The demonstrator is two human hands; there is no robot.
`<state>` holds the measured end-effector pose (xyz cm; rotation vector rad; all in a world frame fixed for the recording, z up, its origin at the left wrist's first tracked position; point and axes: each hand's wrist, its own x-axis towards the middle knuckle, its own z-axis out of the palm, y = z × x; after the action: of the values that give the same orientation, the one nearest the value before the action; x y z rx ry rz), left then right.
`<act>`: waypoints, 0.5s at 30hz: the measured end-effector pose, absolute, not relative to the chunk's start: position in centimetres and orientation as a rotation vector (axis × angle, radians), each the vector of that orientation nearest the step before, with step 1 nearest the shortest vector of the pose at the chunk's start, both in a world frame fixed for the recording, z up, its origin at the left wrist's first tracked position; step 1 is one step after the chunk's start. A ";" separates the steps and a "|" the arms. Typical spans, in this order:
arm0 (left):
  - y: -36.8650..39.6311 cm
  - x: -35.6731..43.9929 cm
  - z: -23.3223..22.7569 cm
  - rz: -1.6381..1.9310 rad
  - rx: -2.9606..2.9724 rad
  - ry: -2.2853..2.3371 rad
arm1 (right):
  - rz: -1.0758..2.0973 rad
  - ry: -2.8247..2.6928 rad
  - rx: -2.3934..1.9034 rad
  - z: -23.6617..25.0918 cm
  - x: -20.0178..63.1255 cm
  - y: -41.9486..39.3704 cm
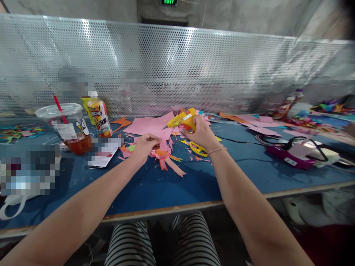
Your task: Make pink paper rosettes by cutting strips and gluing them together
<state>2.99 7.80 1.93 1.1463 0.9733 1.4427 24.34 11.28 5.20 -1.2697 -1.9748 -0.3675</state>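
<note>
My right hand [202, 133] grips a yellow and orange glue gun [181, 120], nozzle pointing left over a pink paper sheet [149, 126]. A black cord [238, 141] runs from it to the right. My left hand [144, 146] pinches a pink and orange paper craft piece [162, 155] lying on the blue table [172, 184]. Pink strips fan out below that piece. Yellow scissors [197, 148] lie just under my right hand.
A plastic cup with a red straw and brown drink [70, 127] and a juice bottle [99, 115] stand at the left. Paper scraps litter the tabletop. A purple device with cables [291, 157] sits at the right. A perforated metal screen [177, 70] backs the table.
</note>
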 end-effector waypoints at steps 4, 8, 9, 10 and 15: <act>7.9 3.0 1.9 1.441 1.169 0.967 | -0.357 -2.006 -1.289 5.3 24.3 11.2; 7.9 2.9 1.7 1.436 1.190 0.960 | -0.334 -2.026 -1.286 5.4 24.3 11.0; 8.0 2.8 1.7 1.435 1.193 0.959 | -0.334 -2.031 -1.285 5.5 24.2 11.0; 8.0 2.8 1.7 1.436 1.192 0.960 | -0.337 -2.033 -1.285 5.4 24.3 11.0; 7.9 2.9 1.7 1.433 1.181 0.952 | -0.350 -2.032 -1.259 5.3 24.4 11.3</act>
<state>2.91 7.87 1.71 1.1810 0.9516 1.4329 24.43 11.25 5.26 -1.2592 -2.0323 -0.3497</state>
